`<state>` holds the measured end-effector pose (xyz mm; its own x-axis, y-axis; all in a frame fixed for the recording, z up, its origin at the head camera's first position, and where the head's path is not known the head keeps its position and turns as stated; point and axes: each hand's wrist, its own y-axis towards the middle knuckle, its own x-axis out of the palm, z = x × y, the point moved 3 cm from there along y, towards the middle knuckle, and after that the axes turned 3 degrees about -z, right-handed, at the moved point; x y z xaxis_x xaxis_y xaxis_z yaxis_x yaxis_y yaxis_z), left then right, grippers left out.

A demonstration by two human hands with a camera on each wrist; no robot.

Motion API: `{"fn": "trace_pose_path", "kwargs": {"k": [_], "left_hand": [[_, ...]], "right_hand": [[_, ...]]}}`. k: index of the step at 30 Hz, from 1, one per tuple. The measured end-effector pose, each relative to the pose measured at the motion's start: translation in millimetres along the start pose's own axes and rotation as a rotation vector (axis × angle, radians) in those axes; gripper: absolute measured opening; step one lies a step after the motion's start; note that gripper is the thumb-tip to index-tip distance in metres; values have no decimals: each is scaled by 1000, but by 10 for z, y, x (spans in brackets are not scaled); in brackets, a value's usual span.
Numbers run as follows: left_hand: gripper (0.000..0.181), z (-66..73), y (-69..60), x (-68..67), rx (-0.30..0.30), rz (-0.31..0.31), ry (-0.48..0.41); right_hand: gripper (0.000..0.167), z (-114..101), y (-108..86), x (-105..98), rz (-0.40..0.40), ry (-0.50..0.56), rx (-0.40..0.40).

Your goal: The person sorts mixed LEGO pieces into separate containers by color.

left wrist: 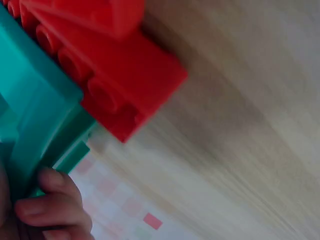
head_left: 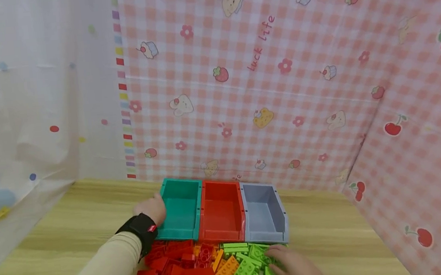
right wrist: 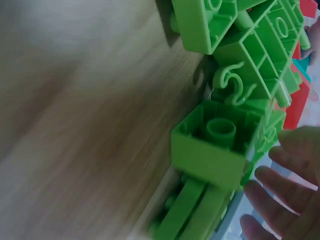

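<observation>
My left hand (head_left: 151, 209) grips the left wall of a teal bin (head_left: 181, 205); in the left wrist view its fingers (left wrist: 57, 207) curl around the bin's edge. Close to that edge lie red toy building bricks (left wrist: 135, 75). At the right, my right hand (head_left: 294, 266) hovers at a pile of light green bricks (head_left: 245, 270), fingers spread loosely. The right wrist view has its fingertips (right wrist: 265, 175) beside a square green brick (right wrist: 210, 157), with nothing held. Whether a fingertip touches a brick is unclear.
A red bin (head_left: 222, 210) and a grey-blue bin (head_left: 264, 215) stand right of the teal one, side by side. Orange bricks (head_left: 227, 270) lie between the red and green ones on the wooden table (head_left: 333, 228). Patterned cloth (head_left: 200, 90) hangs behind the bins.
</observation>
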<state>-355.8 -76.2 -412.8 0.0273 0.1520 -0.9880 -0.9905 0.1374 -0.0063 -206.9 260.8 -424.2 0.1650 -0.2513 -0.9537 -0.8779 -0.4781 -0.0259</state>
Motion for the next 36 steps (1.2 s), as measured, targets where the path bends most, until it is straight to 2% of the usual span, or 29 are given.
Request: {"fn": "trace_pose_path", "kwargs": {"k": [4,9,13,15,19,22,26,31,36], "left_hand": [[41,-15,-2,-39,-29,-29,-9],[38,45,-18,-59,-39,-28,18],[34,47,0,-17,-42,-22,28],[33,37,22,9,-50,-21,19],[36,2,93,83,-61,-26,33],[39,-19,128,123,-64,-39,60],[41,9,93,93,-74,-65,37],[41,41,44,42,-70,-91,31],[43,12,39,25,-78,-108,30]], "right_hand": [[18,-11,144,70,56,-26,-1],[15,20,223,109,15,26,90],[19,29,273,126,-22,91,162],[21,30,292,136,-12,110,173],[27,23,323,157,29,127,164],[26,11,329,170,44,108,134],[19,-3,309,185,57,80,102],[18,-4,326,192,59,100,93],[19,-38,419,154,4,106,47]]}}
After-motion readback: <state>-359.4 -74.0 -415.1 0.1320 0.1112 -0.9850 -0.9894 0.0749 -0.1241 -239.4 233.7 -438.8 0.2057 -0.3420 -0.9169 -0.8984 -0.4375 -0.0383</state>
